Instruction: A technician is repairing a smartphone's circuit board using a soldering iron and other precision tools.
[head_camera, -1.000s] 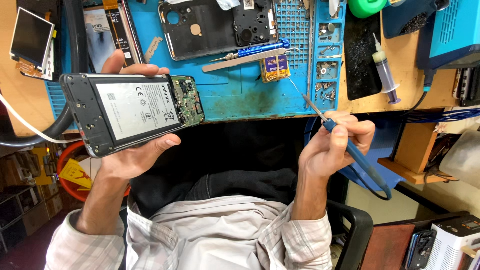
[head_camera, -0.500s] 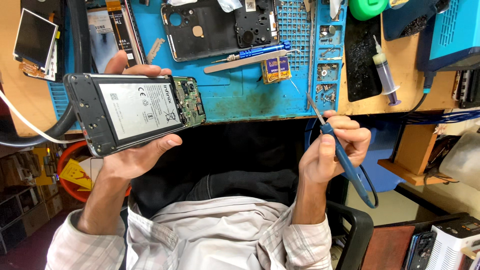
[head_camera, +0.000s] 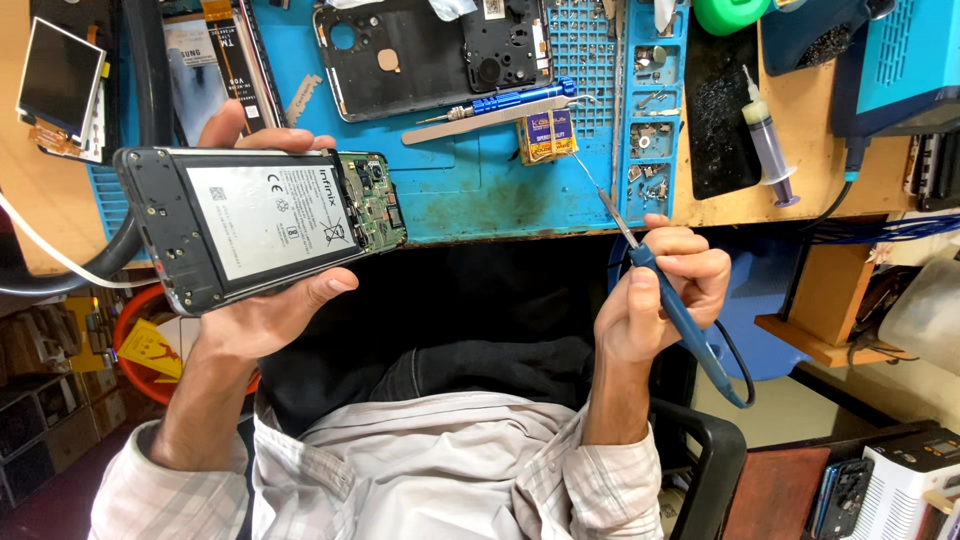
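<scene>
My left hand (head_camera: 262, 305) holds an opened phone (head_camera: 255, 222) with its back cover off, so the white battery and the green circuit board at its right end show. It is held above the front edge of the blue work mat (head_camera: 470, 200). My right hand (head_camera: 660, 295) grips a blue-handled soldering iron (head_camera: 668, 300) like a pen. Its thin metal tip points up and left toward a small yellow tin (head_camera: 546, 135) on the mat. A dark cable trails from the handle down to the right.
On the mat lie a black phone back cover (head_camera: 430, 55), a blue screwdriver (head_camera: 510, 102), metal tweezers (head_camera: 480, 120) and a parts tray (head_camera: 652, 110). A syringe (head_camera: 765, 140) rests on the wooden bench. A small display module (head_camera: 58, 85) lies far left.
My left hand has tilted the phone slightly and kept it in place. My right hand with the soldering iron has shifted a little, its tip still aimed at the yellow tin.
</scene>
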